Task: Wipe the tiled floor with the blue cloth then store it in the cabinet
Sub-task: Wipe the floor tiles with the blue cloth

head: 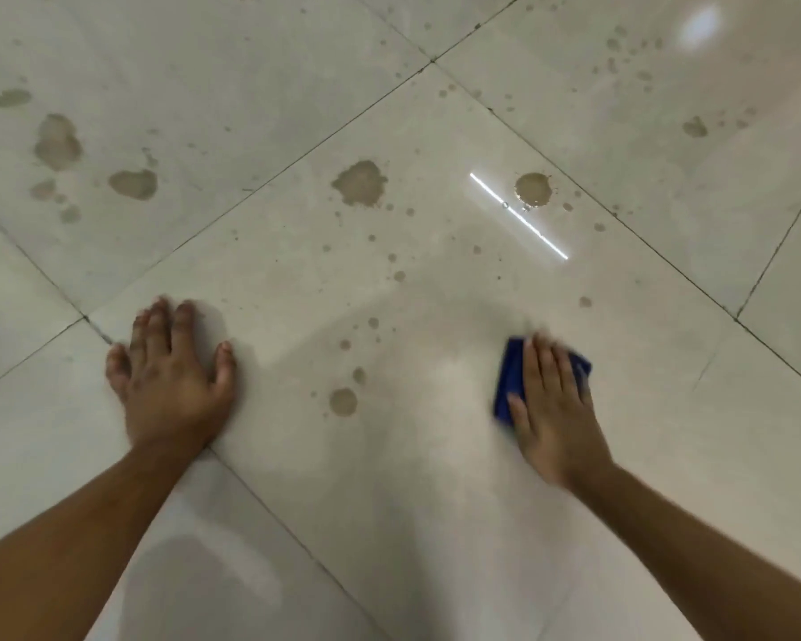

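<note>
The pale glossy tiled floor (426, 478) fills the head view. My right hand (553, 409) lies flat with straight fingers on a folded blue cloth (509, 377), pressing it onto the tile; the hand is motion-blurred. Only the cloth's left edge and upper right corner show from under the hand. My left hand (172, 377) is spread flat on the floor at the left, holding nothing. Brown wet splotches mark the tile: a large one (359, 183) ahead, a round puddle (533, 191) to its right, a smaller spot (343, 402) between my hands.
More brown stains (57, 142) and scattered droplets cover the tiles at the far left and far right. Dark grout lines (343, 118) cross diagonally. A bright ceiling-light reflection (519, 216) lies on the tile. No cabinet is in view.
</note>
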